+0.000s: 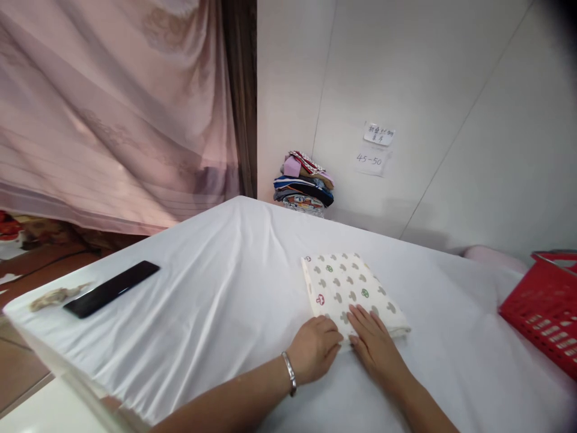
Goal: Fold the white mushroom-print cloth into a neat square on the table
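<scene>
Apparently to steady it, our right hand (374, 344) lies flat, fingers lightly spread, on the folded cloth (349, 278) inside the tabletop (252, 288) edge by the wall (433, 102); our left hand (314, 349) curls at the cloth's near corner, pinching or not, we cannot tell.

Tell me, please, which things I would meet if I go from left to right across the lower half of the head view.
Black slab → bracelet → folded cloth → red basket.
</scene>
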{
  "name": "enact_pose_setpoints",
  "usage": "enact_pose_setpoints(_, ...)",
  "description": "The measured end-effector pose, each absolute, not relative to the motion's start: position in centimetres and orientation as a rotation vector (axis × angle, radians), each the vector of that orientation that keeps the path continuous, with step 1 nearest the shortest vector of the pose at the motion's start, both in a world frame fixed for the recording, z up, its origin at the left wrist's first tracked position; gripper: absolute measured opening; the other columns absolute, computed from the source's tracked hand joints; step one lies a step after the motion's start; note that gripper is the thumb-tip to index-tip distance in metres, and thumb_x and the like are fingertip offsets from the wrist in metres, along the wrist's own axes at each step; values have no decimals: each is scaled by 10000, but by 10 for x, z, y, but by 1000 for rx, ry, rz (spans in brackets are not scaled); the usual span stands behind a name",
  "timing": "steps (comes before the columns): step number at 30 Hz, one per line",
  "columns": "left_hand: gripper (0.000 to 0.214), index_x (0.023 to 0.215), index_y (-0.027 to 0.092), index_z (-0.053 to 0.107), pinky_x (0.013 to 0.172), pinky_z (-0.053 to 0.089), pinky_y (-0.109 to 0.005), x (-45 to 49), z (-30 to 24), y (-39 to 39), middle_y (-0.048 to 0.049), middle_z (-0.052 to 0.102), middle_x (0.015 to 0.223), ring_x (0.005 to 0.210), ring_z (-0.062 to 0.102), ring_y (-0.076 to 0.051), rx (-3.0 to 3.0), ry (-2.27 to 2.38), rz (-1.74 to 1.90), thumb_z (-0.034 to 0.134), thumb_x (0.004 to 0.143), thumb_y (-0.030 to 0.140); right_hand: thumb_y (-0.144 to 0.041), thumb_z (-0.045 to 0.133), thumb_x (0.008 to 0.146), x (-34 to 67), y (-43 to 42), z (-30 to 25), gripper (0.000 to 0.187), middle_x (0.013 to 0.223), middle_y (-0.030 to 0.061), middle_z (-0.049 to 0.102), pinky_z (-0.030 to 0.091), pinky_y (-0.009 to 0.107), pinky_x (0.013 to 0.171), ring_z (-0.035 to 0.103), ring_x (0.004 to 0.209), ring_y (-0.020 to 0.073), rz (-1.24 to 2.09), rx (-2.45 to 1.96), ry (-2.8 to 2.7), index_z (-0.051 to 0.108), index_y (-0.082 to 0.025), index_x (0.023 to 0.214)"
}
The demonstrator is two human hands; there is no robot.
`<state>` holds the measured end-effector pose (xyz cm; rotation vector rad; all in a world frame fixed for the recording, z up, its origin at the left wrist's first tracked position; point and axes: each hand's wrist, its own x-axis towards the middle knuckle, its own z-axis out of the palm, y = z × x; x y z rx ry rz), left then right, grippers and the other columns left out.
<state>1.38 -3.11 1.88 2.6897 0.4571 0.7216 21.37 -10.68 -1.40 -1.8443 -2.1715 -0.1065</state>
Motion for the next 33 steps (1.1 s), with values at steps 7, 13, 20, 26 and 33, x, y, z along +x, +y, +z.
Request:
enact_pose_setpoints(7,146,874,204,615,737,456,-249,11,20,39,-22,603,909,791,573,-130,2196,934,924,495,811,259,-329,347,916,204,-107,-12,471,1400,31,349,309,492,1022,289,1301,240,-223,-1848,-2164,291,-258,1379)
enact_pose_setpoints(13,512,1235,121,433,828,430,-264,25,21,102,-130,528,1206,984,569,-187,1859,1365,640,530,784,342,-271,387,904,169,-111,-8,528,1412,44,323,265,476,1047,265,1311,237,-361,-1648,-2371,221,-223,1403)
enact_pose_setpoints(20,530,1138,119,491,764,434,-243,47,24,143,-134,582,1155,1000,571,-211,1805,1411,481,606,703,398,-259,463,863,169,-112,-16,523,1418,54,318,294,454,1022,283,1301,260,-467,-1595,-2352,319,-243,1365)
enact_pose_setpoints(26,298,756,178,577,567,406,-216,51,26,163,-31,664,823,756,612,-174,1872,1377,423,644,633,441,-227,477,838,171,-112,-17,518,1433,47,289,319,457,1001,272,1305,267,-449,-1599,-2361,359,-270,1341)
enact_pose_setpoints(33,301,764,183,545,568,389,-259,50,21,162,-65,648,850,773,600,-211,1939,1496,396,588,670,466,-176,475,822,169,-111,-11,502,1428,35,306,319,453,1011,269,1307,258,-351,-1624,-2350,399,-248,1313)
